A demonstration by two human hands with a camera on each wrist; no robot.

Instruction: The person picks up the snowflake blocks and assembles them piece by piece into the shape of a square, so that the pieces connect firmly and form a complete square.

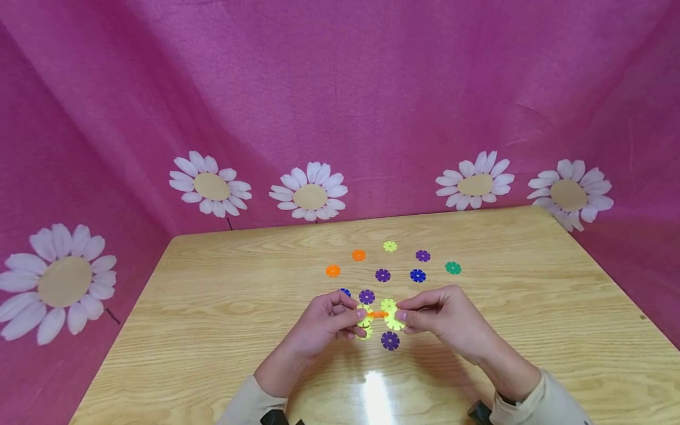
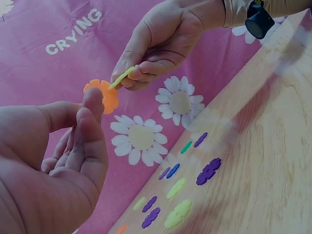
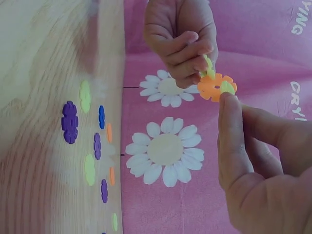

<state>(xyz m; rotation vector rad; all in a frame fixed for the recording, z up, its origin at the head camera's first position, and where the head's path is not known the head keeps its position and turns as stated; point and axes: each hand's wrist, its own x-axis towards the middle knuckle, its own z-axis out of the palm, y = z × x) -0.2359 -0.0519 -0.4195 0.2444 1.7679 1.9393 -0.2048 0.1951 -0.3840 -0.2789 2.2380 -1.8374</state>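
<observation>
Both hands are raised a little over the table, close together. My left hand [image 1: 326,323] pinches a yellow notched plastic disc [image 3: 208,63] between thumb and fingers. My right hand [image 1: 454,321] pinches another yellow notched disc [image 2: 123,77]. Between them an orange notched disc [image 1: 378,314] stands edge-on in the head view, meeting a yellow disc at each side. In the right wrist view the orange disc [image 3: 210,90] shows its flat face. Fingertips hide parts of both yellow discs, so how deep the slots interlock cannot be told.
Loose notched discs lie on the wooden table [image 1: 223,307]: several purple ones [image 1: 390,340], yellow [image 1: 390,246], orange [image 1: 359,255], blue [image 1: 418,275] and a green one [image 1: 453,268]. A pink cloth [image 1: 340,106] with white flowers hangs behind the table and at its sides.
</observation>
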